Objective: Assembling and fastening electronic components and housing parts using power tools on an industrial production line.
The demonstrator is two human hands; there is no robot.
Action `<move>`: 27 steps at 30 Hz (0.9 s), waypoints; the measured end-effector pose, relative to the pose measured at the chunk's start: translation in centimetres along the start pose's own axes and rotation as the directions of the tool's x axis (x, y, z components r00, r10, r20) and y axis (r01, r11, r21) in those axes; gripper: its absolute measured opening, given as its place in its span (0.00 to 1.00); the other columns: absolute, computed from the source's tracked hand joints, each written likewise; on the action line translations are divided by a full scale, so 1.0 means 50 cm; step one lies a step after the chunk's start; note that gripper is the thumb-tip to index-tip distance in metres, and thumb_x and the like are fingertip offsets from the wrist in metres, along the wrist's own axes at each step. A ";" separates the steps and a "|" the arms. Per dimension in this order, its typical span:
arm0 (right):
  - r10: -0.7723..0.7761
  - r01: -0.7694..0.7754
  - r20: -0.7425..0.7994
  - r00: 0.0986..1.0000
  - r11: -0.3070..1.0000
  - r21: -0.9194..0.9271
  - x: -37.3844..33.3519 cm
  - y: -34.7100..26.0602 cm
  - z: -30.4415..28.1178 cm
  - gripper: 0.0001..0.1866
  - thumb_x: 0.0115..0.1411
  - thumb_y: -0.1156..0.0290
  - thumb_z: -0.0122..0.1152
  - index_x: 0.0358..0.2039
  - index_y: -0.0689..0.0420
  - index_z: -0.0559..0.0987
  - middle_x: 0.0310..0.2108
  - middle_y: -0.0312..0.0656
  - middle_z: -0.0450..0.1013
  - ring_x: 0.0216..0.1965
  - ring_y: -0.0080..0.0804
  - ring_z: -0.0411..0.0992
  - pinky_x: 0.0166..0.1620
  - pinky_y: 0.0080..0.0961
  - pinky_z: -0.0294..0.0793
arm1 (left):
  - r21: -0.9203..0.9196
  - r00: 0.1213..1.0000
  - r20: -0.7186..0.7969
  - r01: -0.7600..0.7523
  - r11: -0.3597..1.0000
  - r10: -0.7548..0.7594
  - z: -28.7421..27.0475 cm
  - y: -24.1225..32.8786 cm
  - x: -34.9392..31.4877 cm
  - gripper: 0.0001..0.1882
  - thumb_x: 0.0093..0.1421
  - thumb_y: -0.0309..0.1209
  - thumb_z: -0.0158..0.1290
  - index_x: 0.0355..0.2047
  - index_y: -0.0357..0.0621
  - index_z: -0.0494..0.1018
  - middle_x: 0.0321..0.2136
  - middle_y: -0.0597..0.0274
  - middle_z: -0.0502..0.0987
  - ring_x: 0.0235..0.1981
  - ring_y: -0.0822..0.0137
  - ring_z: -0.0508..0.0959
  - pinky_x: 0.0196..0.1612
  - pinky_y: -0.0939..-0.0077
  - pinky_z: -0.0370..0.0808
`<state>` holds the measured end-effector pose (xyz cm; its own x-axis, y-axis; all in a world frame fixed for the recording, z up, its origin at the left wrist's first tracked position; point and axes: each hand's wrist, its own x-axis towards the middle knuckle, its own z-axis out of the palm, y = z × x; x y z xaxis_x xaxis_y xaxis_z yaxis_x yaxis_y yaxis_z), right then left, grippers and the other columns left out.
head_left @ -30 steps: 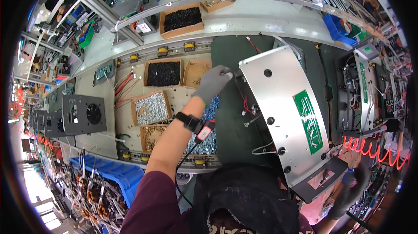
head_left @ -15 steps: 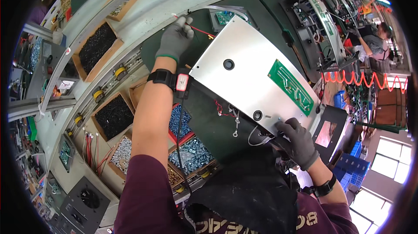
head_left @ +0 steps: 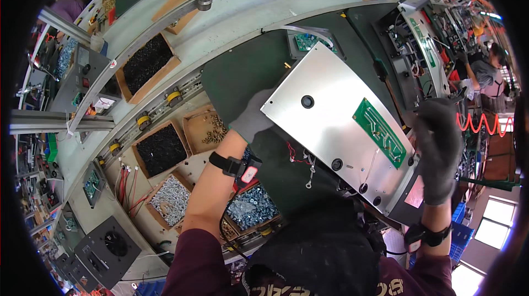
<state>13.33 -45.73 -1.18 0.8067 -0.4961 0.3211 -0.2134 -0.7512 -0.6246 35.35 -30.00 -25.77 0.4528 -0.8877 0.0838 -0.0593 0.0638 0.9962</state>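
Observation:
A silver sheet-metal panel [head_left: 314, 136] lies slanted in front of me, with black grommets and a green circuit board [head_left: 380, 133] on its face. At its left corner is my gloved left hand [head_left: 252, 117]; the fingers go out of sight behind the panel edge, so their grip is hidden. My gloved right hand [head_left: 439, 153] is over the panel's right end, its fingers blurred by motion. Thin red wires [head_left: 296, 153] and a ring terminal [head_left: 309, 183] hang out below the panel's lower edge.
Trays of black screws [head_left: 161, 147], silver hardware [head_left: 169, 199], bluish fasteners [head_left: 250, 208] and brass parts [head_left: 215, 131] stand to the left. Another chassis [head_left: 405, 75] is at the right, near a coiled orange hose [head_left: 476, 125]. A person [head_left: 487, 73] works farther off.
My left hand has let go of the red wire and come down to the panel's left corner. My right hand has lifted from the lower edge toward the upper right. The view has shifted.

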 end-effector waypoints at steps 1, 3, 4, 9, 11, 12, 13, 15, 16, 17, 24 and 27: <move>-0.044 0.045 0.143 0.989 0.999 -0.006 0.007 0.007 0.030 0.12 0.51 0.82 0.57 0.38 0.64 0.73 0.37 0.43 0.68 0.33 0.27 0.69 0.38 0.20 0.69 | 0.068 1.000 -0.013 -0.008 0.998 0.008 0.009 -0.005 -0.001 0.18 0.56 0.26 0.55 0.48 0.35 0.71 0.42 0.55 0.77 0.40 0.69 0.78 0.43 0.77 0.75; -0.040 0.042 0.243 0.969 0.999 -0.005 0.006 0.025 0.095 0.11 0.50 0.79 0.60 0.36 0.63 0.74 0.34 0.48 0.70 0.33 0.39 0.72 0.36 0.29 0.72 | 0.133 1.000 -0.019 -0.004 0.991 0.007 0.017 -0.006 -0.011 0.19 0.56 0.25 0.55 0.49 0.35 0.71 0.43 0.55 0.77 0.43 0.68 0.77 0.46 0.76 0.74; -0.058 0.060 0.284 0.957 0.998 0.002 0.005 0.035 0.127 0.11 0.50 0.78 0.61 0.36 0.61 0.75 0.34 0.47 0.71 0.34 0.43 0.72 0.37 0.31 0.72 | -0.043 1.000 -0.011 0.013 0.999 -0.013 0.018 -0.003 -0.014 0.20 0.56 0.25 0.56 0.50 0.35 0.70 0.43 0.55 0.77 0.44 0.68 0.76 0.46 0.76 0.73; -0.173 0.195 0.186 0.967 0.976 -0.102 -0.008 0.091 0.250 0.11 0.48 0.76 0.61 0.35 0.54 0.77 0.35 0.42 0.72 0.36 0.42 0.71 0.39 0.35 0.70 | -0.244 0.996 -0.071 -0.077 0.967 0.062 0.024 0.017 -0.022 0.23 0.55 0.27 0.57 0.51 0.35 0.68 0.45 0.56 0.76 0.46 0.68 0.75 0.49 0.75 0.72; -0.225 0.248 0.148 0.963 0.954 -0.167 -0.013 0.108 0.262 0.12 0.47 0.76 0.61 0.35 0.53 0.77 0.35 0.41 0.72 0.36 0.42 0.71 0.40 0.35 0.70 | 0.122 0.980 -0.057 -0.185 0.975 0.193 0.018 0.013 -0.017 0.25 0.55 0.27 0.58 0.53 0.36 0.67 0.48 0.55 0.73 0.48 0.68 0.73 0.50 0.75 0.71; -0.210 0.231 0.134 0.968 0.960 -0.161 -0.015 0.114 0.265 0.12 0.47 0.75 0.61 0.34 0.52 0.77 0.34 0.41 0.72 0.36 0.42 0.70 0.40 0.35 0.69 | 0.141 0.977 -0.090 -0.182 0.973 0.195 0.015 0.009 -0.015 0.26 0.55 0.27 0.58 0.54 0.36 0.66 0.49 0.55 0.73 0.49 0.69 0.72 0.51 0.75 0.71; -0.193 0.208 0.108 0.975 0.967 -0.150 -0.017 0.117 0.267 0.11 0.47 0.75 0.62 0.34 0.52 0.77 0.34 0.41 0.71 0.36 0.42 0.70 0.41 0.35 0.68 | 0.036 0.996 0.083 -0.029 0.999 0.026 -0.001 0.002 -0.006 0.28 0.55 0.27 0.58 0.56 0.36 0.64 0.52 0.55 0.70 0.51 0.68 0.71 0.53 0.74 0.69; -0.190 0.206 0.119 0.975 0.967 -0.152 -0.018 0.121 0.267 0.11 0.47 0.75 0.61 0.34 0.52 0.77 0.34 0.41 0.71 0.35 0.42 0.70 0.41 0.35 0.68 | -0.036 0.954 0.271 0.145 0.989 -0.129 -0.006 -0.009 -0.002 0.30 0.55 0.27 0.58 0.58 0.37 0.62 0.54 0.55 0.68 0.52 0.67 0.69 0.54 0.74 0.68; -0.186 0.204 0.122 0.975 0.967 -0.153 -0.018 0.122 0.267 0.11 0.47 0.75 0.61 0.34 0.52 0.77 0.34 0.40 0.71 0.35 0.42 0.70 0.40 0.35 0.68 | -0.236 0.978 0.208 0.085 0.968 -0.035 -0.001 -0.012 -0.004 0.32 0.55 0.27 0.58 0.59 0.38 0.60 0.56 0.55 0.66 0.54 0.67 0.68 0.56 0.74 0.67; -0.181 0.199 0.126 0.975 0.968 -0.152 -0.019 0.122 0.267 0.11 0.47 0.75 0.61 0.34 0.52 0.77 0.34 0.40 0.71 0.35 0.42 0.70 0.40 0.35 0.68 | -0.359 0.982 0.181 0.112 0.927 -0.048 -0.001 -0.014 -0.008 0.33 0.55 0.28 0.58 0.60 0.38 0.59 0.56 0.55 0.66 0.55 0.67 0.67 0.57 0.74 0.66; -0.191 0.206 0.110 0.975 0.967 -0.147 -0.016 0.122 0.268 0.12 0.46 0.76 0.61 0.34 0.52 0.77 0.34 0.40 0.71 0.35 0.41 0.70 0.39 0.35 0.68 | -0.248 0.998 0.067 0.006 0.969 0.011 0.013 0.008 -0.025 0.35 0.56 0.28 0.57 0.62 0.38 0.57 0.58 0.57 0.64 0.57 0.68 0.65 0.58 0.73 0.65; -0.190 0.204 0.107 0.976 0.968 -0.146 -0.015 0.125 0.268 0.12 0.46 0.76 0.61 0.34 0.52 0.77 0.34 0.40 0.71 0.35 0.41 0.70 0.39 0.34 0.68 | -0.247 0.999 0.027 -0.021 0.969 0.029 0.017 0.017 -0.022 0.34 0.56 0.28 0.57 0.61 0.38 0.57 0.57 0.56 0.66 0.55 0.69 0.67 0.57 0.73 0.66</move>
<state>18.79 -44.19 -14.87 0.8868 -0.2950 0.3556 -0.1221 -0.8919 -0.4355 34.03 -29.36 -25.05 0.4267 -0.8975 0.1115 0.1526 0.1930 0.9693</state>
